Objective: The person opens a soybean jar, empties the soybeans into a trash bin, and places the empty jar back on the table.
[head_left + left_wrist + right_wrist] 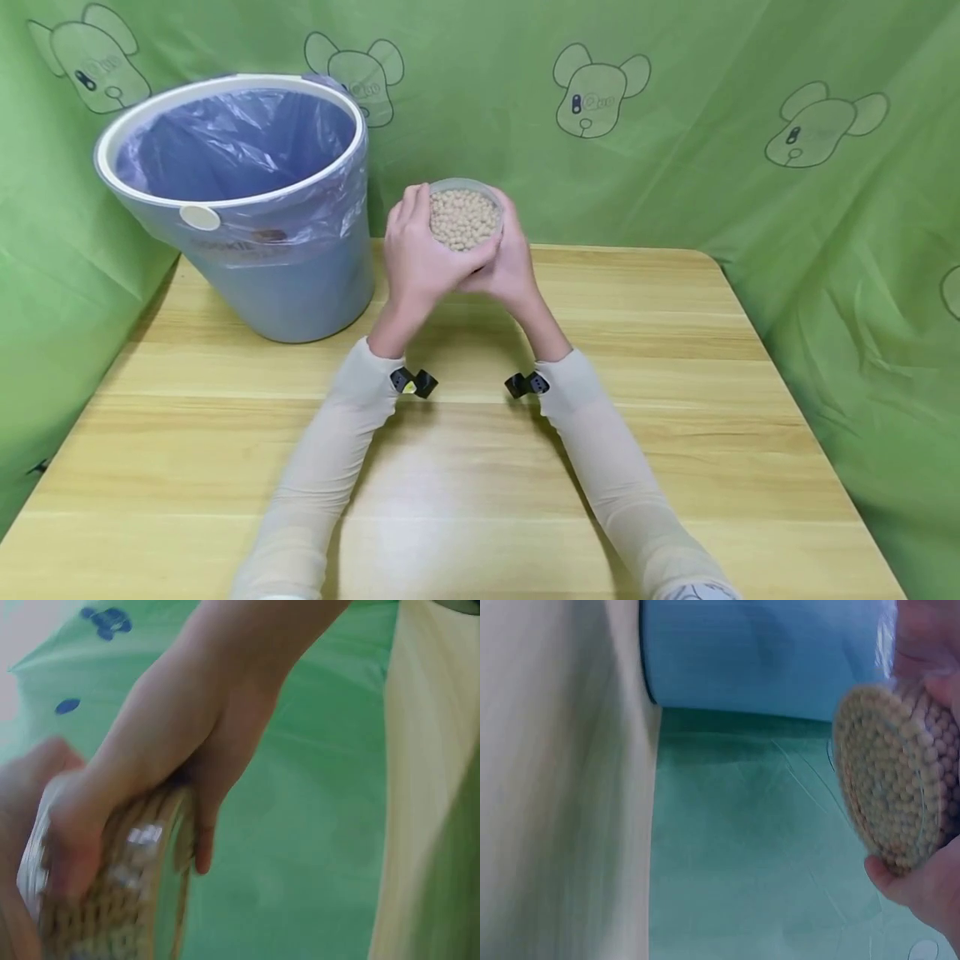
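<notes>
Both hands hold up a round clear plastic tub [459, 182] filled with small pale beige beans [467, 221], near the table's far edge. My left hand [420, 250] grips its left side, fingers around the wall and thumb across the near side. On the opposite side, my right hand [515, 258] wraps the tub and is partly hidden behind it. The left wrist view shows the tub's see-through wall [131, 870] with beans pressed against it. From the right wrist, the tub's round base [885, 784] is seen raised, with fingers at its edge.
A blue-grey bin [300, 292] with a white rim and a translucent bag liner [225, 133] stands at the table's back left, close beside my left hand. Green printed cloth [480, 100] hangs around the wooden table [450, 500].
</notes>
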`<state>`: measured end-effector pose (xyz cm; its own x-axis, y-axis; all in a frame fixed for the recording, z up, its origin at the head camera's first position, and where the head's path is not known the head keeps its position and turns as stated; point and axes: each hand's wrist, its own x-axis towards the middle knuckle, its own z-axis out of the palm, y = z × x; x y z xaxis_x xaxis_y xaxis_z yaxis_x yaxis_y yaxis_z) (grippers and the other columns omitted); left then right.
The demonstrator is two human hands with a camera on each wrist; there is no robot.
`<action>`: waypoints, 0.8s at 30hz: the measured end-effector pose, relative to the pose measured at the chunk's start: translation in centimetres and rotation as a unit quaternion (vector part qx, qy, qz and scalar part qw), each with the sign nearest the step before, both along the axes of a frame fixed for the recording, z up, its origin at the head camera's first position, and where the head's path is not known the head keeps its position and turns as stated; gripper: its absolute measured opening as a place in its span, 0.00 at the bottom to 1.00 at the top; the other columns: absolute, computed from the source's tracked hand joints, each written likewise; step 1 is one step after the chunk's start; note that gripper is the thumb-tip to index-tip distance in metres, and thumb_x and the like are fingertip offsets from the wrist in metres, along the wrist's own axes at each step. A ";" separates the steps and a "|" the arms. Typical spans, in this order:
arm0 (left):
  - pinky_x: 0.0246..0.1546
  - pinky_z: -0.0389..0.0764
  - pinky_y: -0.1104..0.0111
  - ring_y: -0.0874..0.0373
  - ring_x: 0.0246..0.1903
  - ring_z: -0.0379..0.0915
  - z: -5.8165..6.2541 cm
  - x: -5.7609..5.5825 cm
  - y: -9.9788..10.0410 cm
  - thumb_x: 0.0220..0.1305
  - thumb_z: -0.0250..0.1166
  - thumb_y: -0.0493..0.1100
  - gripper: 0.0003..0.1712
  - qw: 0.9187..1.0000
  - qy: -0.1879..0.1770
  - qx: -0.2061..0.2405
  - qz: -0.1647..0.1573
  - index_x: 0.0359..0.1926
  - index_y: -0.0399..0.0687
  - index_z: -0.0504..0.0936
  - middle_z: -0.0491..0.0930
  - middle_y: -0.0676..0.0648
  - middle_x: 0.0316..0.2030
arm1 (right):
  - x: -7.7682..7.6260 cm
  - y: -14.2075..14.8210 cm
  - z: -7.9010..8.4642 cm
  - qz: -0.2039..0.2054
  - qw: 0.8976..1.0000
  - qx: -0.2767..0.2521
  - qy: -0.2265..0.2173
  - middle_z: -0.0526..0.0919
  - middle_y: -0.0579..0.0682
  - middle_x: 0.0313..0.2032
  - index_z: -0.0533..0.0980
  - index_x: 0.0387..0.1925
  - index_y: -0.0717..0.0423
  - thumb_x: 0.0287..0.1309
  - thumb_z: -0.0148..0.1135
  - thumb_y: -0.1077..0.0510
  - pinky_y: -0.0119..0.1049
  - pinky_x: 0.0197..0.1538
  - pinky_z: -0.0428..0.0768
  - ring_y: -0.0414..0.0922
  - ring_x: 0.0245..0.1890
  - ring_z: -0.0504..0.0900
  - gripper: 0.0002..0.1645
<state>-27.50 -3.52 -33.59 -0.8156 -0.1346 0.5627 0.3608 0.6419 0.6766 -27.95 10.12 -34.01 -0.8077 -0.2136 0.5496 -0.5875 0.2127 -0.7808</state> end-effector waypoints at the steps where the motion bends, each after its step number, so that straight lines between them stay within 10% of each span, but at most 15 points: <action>1: 0.61 0.75 0.56 0.47 0.59 0.72 -0.1 0.1 0.2 0.40 0.75 0.71 0.59 1.000 -0.005 0.004 0.011 0.66 0.37 0.73 0.77 0.44 0.58 | 0.0 -0.1 -0.1 -0.005 1.000 -0.001 0.007 0.68 0.69 0.68 0.56 0.73 0.72 0.25 0.79 0.71 0.48 0.75 0.66 0.62 0.69 0.69 0.68; 5: 0.66 0.72 0.54 0.45 0.63 0.69 0.0 0.0 0.1 0.42 0.74 0.73 0.64 1.000 -0.028 -0.010 0.003 0.70 0.36 0.68 0.74 0.41 0.63 | 0.0 -0.2 -0.2 -0.007 1.000 0.004 0.007 0.67 0.68 0.69 0.55 0.73 0.71 0.27 0.80 0.70 0.46 0.75 0.66 0.60 0.70 0.68 0.68; 15: 0.76 0.59 0.53 0.51 0.74 0.60 0.5 -0.9 -5.3 0.37 0.85 0.57 0.62 0.964 -0.005 -0.055 -0.259 0.74 0.46 0.69 0.67 0.45 0.74 | -0.8 2.0 0.4 0.143 0.987 0.025 -0.062 0.69 0.65 0.68 0.57 0.74 0.67 0.23 0.80 0.69 0.50 0.70 0.73 0.58 0.66 0.72 0.69; 19: 0.75 0.63 0.54 0.47 0.71 0.65 0.6 -0.8 -5.3 0.35 0.86 0.56 0.61 0.962 0.007 -0.062 -0.264 0.71 0.42 0.71 0.72 0.42 0.70 | -0.9 2.2 0.3 0.163 0.984 0.027 -0.066 0.69 0.66 0.68 0.57 0.74 0.68 0.23 0.79 0.67 0.51 0.70 0.73 0.59 0.66 0.72 0.69; 24: 0.71 0.67 0.55 0.48 0.68 0.67 0.3 -0.7 -3.9 0.38 0.83 0.62 0.58 0.979 0.020 -0.058 -0.194 0.69 0.40 0.74 0.76 0.43 0.67 | -0.9 2.0 0.1 0.143 0.987 0.006 -0.069 0.68 0.64 0.69 0.56 0.74 0.66 0.23 0.78 0.72 0.51 0.72 0.70 0.57 0.67 0.71 0.70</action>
<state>-28.17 -7.42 -33.32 -0.7700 0.2477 0.5880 0.6170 0.5238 0.5873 -28.85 12.09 -33.93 -0.7804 -0.4489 0.4352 -0.5135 0.0629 -0.8558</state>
